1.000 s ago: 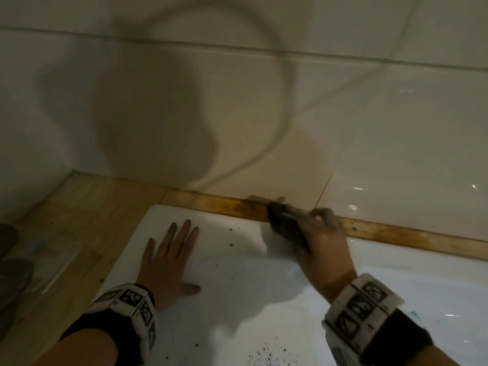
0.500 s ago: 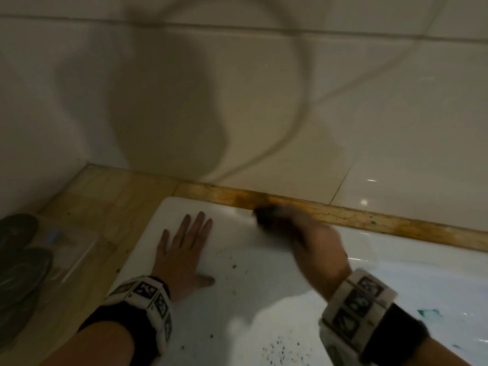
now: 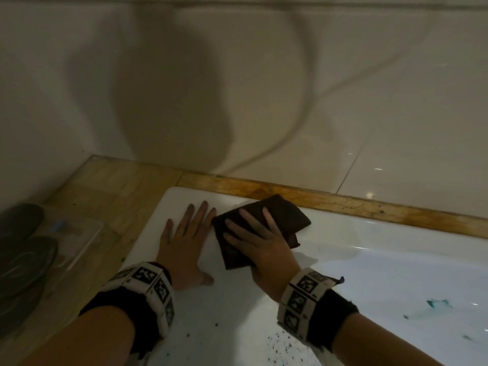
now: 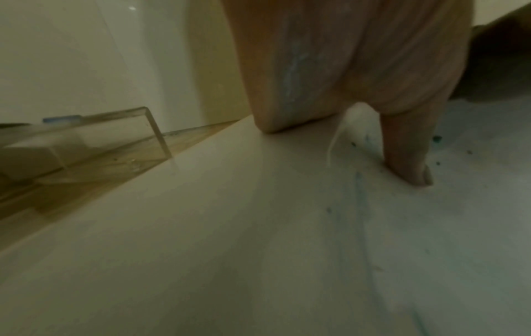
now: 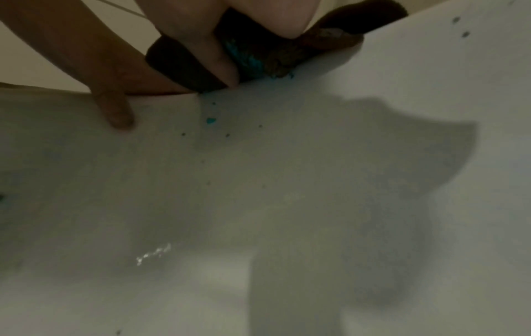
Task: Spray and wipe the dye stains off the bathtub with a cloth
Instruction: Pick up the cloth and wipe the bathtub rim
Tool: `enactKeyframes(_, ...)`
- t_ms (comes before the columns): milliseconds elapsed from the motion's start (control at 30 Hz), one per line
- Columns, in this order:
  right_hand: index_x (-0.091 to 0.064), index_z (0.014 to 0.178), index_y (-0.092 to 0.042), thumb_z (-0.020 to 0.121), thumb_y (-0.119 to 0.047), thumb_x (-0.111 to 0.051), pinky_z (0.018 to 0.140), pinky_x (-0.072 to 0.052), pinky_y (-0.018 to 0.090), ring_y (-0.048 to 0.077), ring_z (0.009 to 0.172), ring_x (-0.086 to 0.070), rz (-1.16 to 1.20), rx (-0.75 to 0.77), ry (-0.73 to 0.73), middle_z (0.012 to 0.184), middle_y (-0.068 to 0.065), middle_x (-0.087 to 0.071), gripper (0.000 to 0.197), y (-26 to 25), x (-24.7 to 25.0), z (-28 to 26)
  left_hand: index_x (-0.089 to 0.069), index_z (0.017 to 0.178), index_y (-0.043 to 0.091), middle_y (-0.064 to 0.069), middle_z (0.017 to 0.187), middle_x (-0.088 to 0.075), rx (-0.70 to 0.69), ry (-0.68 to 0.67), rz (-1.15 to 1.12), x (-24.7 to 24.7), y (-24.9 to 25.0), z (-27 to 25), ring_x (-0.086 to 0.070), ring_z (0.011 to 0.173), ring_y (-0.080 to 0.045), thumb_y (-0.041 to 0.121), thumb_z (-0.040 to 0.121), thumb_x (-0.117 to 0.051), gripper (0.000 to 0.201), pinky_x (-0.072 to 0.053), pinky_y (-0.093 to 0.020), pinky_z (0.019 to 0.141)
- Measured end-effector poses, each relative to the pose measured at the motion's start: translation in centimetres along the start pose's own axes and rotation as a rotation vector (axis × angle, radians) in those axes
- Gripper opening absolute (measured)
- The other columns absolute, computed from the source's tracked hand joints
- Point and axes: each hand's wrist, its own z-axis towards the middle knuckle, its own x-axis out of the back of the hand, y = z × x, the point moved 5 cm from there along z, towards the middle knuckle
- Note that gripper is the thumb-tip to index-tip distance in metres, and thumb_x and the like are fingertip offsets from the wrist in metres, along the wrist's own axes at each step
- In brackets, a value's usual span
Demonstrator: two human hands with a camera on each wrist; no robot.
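Bathtub [image 3: 396, 260], white and glossy, fills the lower right of the head view; I am working on its flat rim at the corner nearest the wooden trim strip [image 3: 343, 204] under the tiled wall [image 3: 264, 88]. My right hand [image 3: 261, 247] lies flat on a dark brown cloth [image 3: 285, 217], fingers extended and spread across it, pressing it to the rim; the right wrist view shows the thumb curled under the cloth's near edge, where teal dye has soaked into the fabric. My left hand [image 3: 184, 241] holds nothing: palm down, fingers straight, braced on the rim just beside the cloth. Dye stains remain as dark specks [image 3: 280, 344] on the rim near my wrists and as teal smears [image 3: 435, 303] inside the basin, well apart from the cloth. On the wooden floor [image 3: 118, 191] to the left stand a clear plastic box [image 3: 79, 233] and a pair of grey shoes [image 3: 23, 244]. No spray bottle is visible.

Handling, as I judge it: the cloth is soft, light and folded into several layers, so it should be driven by flat palm pressure rather than pinched, with the thumb hooked on an edge to stop the folds from creeping. The enamel looks hard and slick, probably wet; the bracing hand could slide.
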Motion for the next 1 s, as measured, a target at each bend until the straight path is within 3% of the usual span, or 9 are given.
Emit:
enactKeyframes(200,-0.075,0.088,-0.02,0.04,0.0,-0.084,0.088,-0.045,0.055,0.025,0.105,-0.065,0.144,0.126,0.061,0.102,-0.002,-0.072,0.053,0.6,2.6,-1.6,0.042,0.127,0.026,0.011,0.133,0.048,-0.015,0.004,-0.027,0.0,0.2,-0.1,0.035,0.132,-0.01,0.056,0.072,-0.066,0.125,0.012,-0.045,0.113)
enactKeyframes(267,-0.07,0.103,-0.012,0.061,0.01,-0.066,0.091,-0.048,0.053,0.028,0.109,-0.062,0.313,-0.103,0.256,0.112,0.007,-0.068,0.047,2.4,5.4,-0.8,0.041,0.128,0.026,0.012,0.134,0.047,-0.016,0.008,-0.036,0.0,0.2,0.0,0.034,0.133,-0.011,0.055,0.073,-0.066,0.124,0.012,-0.045,0.113)
enactKeyframes(333,-0.052,0.131,-0.014,0.083,0.011,-0.045,0.112,-0.029,0.045,0.024,0.134,-0.038,0.376,-0.397,0.328,0.141,0.006,-0.046,0.054,4.1,7.2,0.6,0.04,0.131,0.027,0.013,0.134,0.047,-0.014,0.007,-0.051,0.1,0.2,0.0,0.035,0.131,-0.01,0.053,0.074,-0.067,0.124,0.012,-0.045,0.113)
enactKeyframes(400,-0.031,0.144,-0.021,0.094,0.0,-0.038,0.118,-0.01,0.038,0.019,0.142,-0.017,0.373,-0.494,0.099,0.153,0.0,-0.023,0.055,3.9,6.1,2.7,0.04,0.131,0.027,0.013,0.134,0.047,-0.008,0.018,-0.05,0.2,0.2,0.0,0.034,0.134,-0.011,0.053,0.074,-0.067,0.123,0.012,-0.044,0.113)
enactKeyframes(500,-0.02,0.147,-0.022,0.091,-0.008,-0.043,0.115,0.008,0.044,0.022,0.144,0.0,0.122,-0.322,-0.243,0.157,-0.002,-0.009,0.063,1.5,2.8,4.8,0.041,0.127,0.027,0.012,0.134,0.047,-0.003,0.022,-0.025,0.2,0.1,0.0,0.032,0.137,-0.015,0.054,0.075,-0.065,0.121,0.012,-0.045,0.113)
enactKeyframes(767,-0.024,0.146,-0.025,0.091,-0.005,-0.046,0.1,0.024,0.037,0.017,0.144,0.01,-0.058,-0.011,-0.368,0.157,-0.008,-0.006,0.063,0.3,1.5,-0.9,0.034,0.137,0.026,0.013,0.143,0.039,0.008,0.006,-0.022,0.4,-0.4,0.1,0.028,0.139,-0.014,0.053,0.074,-0.066,0.122,0.009,-0.043,0.114)
enactKeyframes(867,-0.046,0.136,-0.02,0.084,-0.003,-0.058,0.108,0.011,0.038,0.019,0.144,-0.01,-0.038,0.097,-0.394,0.15,-0.004,-0.031,0.056,0.0,2.4,-2.7,0.037,0.134,0.026,0.017,0.14,0.04,0.008,0.001,-0.041,0.1,-0.4,0.0,0.027,0.139,-0.014,0.053,0.074,-0.067,0.123,0.007,-0.043,0.114)
enactKeyframes(933,-0.07,0.105,-0.014,0.061,-0.003,-0.078,0.106,-0.026,0.045,0.025,0.123,-0.052,-0.014,0.129,-0.153,0.121,0.003,-0.064,0.047,0.7,4.8,-3.4,0.041,0.126,0.027,0.017,0.139,0.04,0.003,0.01,-0.058,0.0,-0.4,0.1,0.027,0.139,-0.013,0.053,0.074,-0.068,0.124,0.007,-0.043,0.115)
enactKeyframes(1000,-0.074,0.089,-0.011,0.062,-0.003,-0.068,0.091,-0.041,0.055,0.031,0.104,-0.064,-0.005,0.004,0.131,0.103,0.008,-0.071,0.029,3.5,6.8,-4.5,0.042,0.123,0.028,0.02,0.133,0.043,0.001,0.004,-0.071,0.0,-0.4,0.1,0.029,0.138,-0.011,0.053,0.074,-0.068,0.123,0.008,-0.043,0.115)
